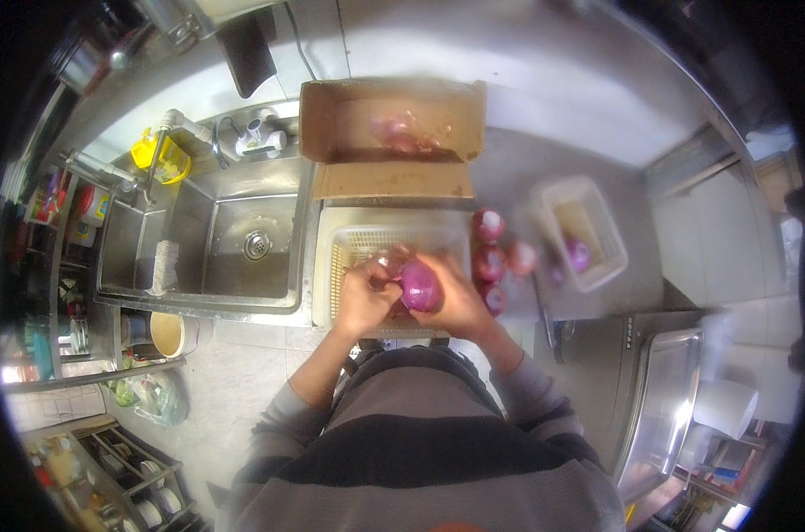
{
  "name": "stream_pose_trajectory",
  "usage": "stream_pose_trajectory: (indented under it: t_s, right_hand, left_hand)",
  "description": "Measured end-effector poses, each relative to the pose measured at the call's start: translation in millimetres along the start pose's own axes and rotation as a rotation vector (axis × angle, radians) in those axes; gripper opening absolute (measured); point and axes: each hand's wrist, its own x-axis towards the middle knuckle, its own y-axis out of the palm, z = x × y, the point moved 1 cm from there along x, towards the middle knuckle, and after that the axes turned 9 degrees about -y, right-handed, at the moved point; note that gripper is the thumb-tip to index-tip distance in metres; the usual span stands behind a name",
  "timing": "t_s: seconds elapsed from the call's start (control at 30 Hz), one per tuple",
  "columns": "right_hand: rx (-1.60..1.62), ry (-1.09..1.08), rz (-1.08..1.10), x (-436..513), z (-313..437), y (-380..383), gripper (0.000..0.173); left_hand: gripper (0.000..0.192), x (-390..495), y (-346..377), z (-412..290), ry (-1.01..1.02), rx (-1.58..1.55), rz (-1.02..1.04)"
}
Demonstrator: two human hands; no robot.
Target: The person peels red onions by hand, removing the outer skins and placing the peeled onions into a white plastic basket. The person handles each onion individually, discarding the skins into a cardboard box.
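Observation:
A red onion (420, 287), its surface smooth and shiny purple, is gripped in my right hand (457, 297). From the other side my left hand (366, 299) pinches reddish-brown onion skin (390, 261) against the onion. Both hands are over a cream plastic basket (336, 256) with slotted walls. Most of what lies in the basket is hidden under my hands. Just right of it, several unpeeled red onions (489, 262) with pale cut ends stand on the steel counter.
An opened cardboard box (393, 181) holding onion skins sits behind the basket. On the right, a white plastic tub (592, 239) contains a purple onion (578, 255). A knife (542, 306) lies near the counter's front edge. Leftward are a steel sink (256, 219) and a yellow container (162, 158).

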Motion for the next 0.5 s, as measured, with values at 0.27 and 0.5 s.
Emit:
stream_pose_trajectory:
  t_s: [0.27, 0.5]
  right_hand:
    - [0.145, 0.11, -0.052, -17, -12, 4, 0.082]
    - [-0.092, -0.006, 0.004, -18, -16, 8, 0.077]
  left_hand:
    - [0.012, 10, -3, 44, -0.266, -0.364, 0.167]
    - [0.022, 12, 1, 38, 0.02, -0.175, 0.188]
